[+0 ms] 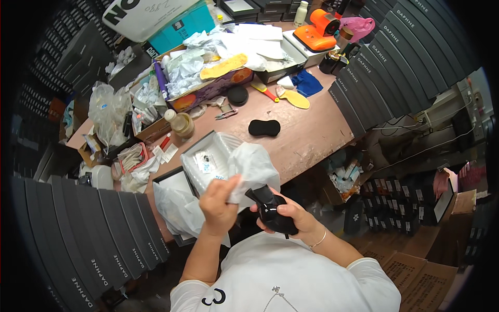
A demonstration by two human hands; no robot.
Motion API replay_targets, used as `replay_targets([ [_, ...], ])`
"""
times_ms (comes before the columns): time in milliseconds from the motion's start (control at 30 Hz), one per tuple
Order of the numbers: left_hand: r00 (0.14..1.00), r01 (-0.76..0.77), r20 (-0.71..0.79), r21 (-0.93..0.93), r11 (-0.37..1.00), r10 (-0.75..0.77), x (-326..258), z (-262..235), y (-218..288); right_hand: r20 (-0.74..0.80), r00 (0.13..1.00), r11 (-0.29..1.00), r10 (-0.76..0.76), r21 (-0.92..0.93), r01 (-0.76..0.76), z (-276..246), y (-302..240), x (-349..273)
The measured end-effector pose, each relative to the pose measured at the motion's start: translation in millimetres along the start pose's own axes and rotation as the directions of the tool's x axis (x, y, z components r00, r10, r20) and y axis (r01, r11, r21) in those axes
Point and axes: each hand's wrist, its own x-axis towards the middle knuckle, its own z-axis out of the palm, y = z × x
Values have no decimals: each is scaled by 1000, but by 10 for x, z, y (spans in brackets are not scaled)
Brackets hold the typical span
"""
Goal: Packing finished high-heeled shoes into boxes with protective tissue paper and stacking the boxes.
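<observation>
My right hand point(301, 214) is wrapped round a glossy black shoe point(278, 217), held in front of my chest. Beside it, my left hand point(218, 205) is closed on a crumpled sheet of white tissue paper point(252, 164), which hangs over the edge of an open shoebox point(189, 158). That box is lined with white wrapping and has a small clear packet point(204, 161) inside. A second dark box part point(167, 178) with white paper lies to its left, partly covered by more tissue paper point(179, 208).
On the pink table lie a black oval pad point(264, 128), a round black tin point(237, 95), snips point(226, 114) and a yellow insole point(294, 99). A bottle point(182, 125) stands left of them. Stacked dark shoeboxes point(397, 62) rise at the right, others point(99, 234) at the left.
</observation>
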Motion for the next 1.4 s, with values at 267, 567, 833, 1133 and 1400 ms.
replay_targets([
  [267,986,-141,85,-4,990,141,114,400,-139,-11,995,966,-96,-241,90,-514,-7,151],
  [567,999,23,35,-154,988,-18,-47,380,-285,-128,988,983,-92,-171,69,-362,-107,115],
  [833,984,-132,103,-115,985,144,-263,369,-212,-238,871,680,-430,-720,139,-311,208,357],
  [1133,899,-313,227,-266,912,375,-677,329,3,-188,892,908,-410,-178,380,-614,400,434],
  [1400,842,-203,372,-452,869,390,-997,578,82,-132,748,306,-650,-947,99,-1046,63,493],
])
